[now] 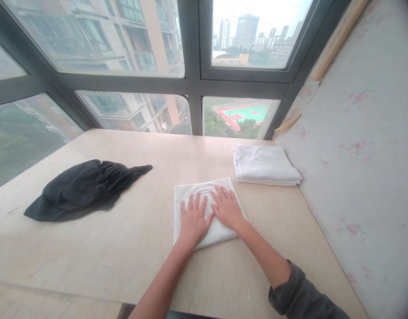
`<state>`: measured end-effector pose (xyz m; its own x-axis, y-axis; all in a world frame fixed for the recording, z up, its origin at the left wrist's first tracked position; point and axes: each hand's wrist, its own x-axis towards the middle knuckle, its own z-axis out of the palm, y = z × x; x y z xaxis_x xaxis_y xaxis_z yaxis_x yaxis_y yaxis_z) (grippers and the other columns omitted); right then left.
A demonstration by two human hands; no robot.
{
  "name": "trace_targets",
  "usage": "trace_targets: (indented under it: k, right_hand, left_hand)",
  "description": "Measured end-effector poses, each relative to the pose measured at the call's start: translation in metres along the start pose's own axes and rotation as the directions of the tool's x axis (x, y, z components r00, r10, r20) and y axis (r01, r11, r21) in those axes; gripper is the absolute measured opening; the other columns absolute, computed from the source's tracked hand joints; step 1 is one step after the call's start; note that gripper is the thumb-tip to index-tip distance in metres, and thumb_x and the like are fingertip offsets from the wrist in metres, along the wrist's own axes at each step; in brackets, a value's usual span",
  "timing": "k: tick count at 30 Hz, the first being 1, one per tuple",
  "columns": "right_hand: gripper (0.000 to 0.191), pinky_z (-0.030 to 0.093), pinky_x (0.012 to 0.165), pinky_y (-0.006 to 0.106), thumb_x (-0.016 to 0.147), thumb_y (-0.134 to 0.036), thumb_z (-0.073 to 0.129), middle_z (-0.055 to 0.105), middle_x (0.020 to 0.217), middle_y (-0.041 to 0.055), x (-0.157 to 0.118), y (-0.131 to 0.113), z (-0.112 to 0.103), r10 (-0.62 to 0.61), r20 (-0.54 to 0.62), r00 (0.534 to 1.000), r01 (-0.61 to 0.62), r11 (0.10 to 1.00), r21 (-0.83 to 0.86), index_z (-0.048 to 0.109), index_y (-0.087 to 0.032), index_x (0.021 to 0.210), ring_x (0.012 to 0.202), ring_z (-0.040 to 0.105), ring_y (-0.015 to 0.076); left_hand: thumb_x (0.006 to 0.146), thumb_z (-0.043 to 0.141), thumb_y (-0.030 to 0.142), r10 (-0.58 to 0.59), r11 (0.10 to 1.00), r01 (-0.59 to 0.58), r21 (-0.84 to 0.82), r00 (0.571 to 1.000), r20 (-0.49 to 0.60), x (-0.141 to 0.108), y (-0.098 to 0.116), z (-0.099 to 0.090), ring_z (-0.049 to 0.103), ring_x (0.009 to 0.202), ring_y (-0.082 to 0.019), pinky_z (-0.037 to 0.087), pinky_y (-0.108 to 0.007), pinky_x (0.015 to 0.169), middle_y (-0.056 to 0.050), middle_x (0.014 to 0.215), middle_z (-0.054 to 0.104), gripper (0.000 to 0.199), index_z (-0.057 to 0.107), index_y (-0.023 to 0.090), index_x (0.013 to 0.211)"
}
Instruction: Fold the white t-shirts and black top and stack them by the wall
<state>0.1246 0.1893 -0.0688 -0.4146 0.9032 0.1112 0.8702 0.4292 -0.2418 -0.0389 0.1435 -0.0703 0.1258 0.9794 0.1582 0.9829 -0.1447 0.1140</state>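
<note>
A white cloth (217, 232), folded into a flat rough square, lies on the pale tabletop in front of me. My left hand (194, 220) rests palm down on its left half with the fingers spread. My right hand (227, 208) lies flat on the right half, its fingers spread too. The two thumbs come close together near the cloth's middle. Small wrinkles show in the fabric just beyond my fingertips. Part of the cloth is hidden under both hands.
Behind and to the right, a stack of folded white cloth (265, 164) sits near the flowered wall (353, 177). A crumpled black cloth (80, 190) lies at the left of the tabletop (131, 252). Grey-framed windows (194, 84) border the far edge.
</note>
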Motion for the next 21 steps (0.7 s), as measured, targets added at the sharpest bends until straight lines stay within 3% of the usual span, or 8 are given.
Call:
trace_targets:
  k: [11,17,21]
  right_hand:
    - [0.05,0.02,0.12,0.051,0.099,-0.033,0.04,0.031,0.162,0.0032,-0.071,0.002,0.004,0.099,-0.084,0.991,-0.1,0.995,0.003,0.047,-0.026,0.148,0.149,0.026,0.0264]
    - [0.053,0.023,0.12,0.052,0.097,-0.033,0.045,0.034,0.16,0.0072,-0.099,0.017,-0.003,0.047,-0.126,0.991,-0.052,0.998,-0.036,0.045,-0.023,0.149,0.149,0.027,0.0277]
    - [0.049,0.032,0.116,0.05,0.095,-0.032,0.048,0.043,0.154,0.0121,-0.118,0.028,-0.003,0.11,-0.21,0.972,-0.11,0.994,0.012,0.052,-0.018,0.141,0.143,0.037,0.0282]
  left_hand:
    - [0.094,0.047,0.043,0.131,0.991,-0.131,-0.014,0.991,-0.036,-0.045,0.031,0.0,0.028,0.147,-0.039,0.02,-0.065,0.116,-0.011,0.162,0.029,0.059,0.043,0.025,0.15]
    - [0.093,0.05,0.043,0.237,0.971,-0.238,-0.018,0.971,-0.037,-0.053,0.035,-0.001,0.028,0.148,-0.038,0.02,-0.063,0.117,-0.01,0.162,0.029,0.061,0.04,0.026,0.151]
    - [0.093,0.05,0.041,0.265,0.963,-0.267,-0.026,0.962,-0.063,-0.064,0.032,-0.003,0.034,0.145,-0.035,0.027,-0.058,0.115,-0.011,0.159,0.037,0.057,0.046,0.024,0.147]
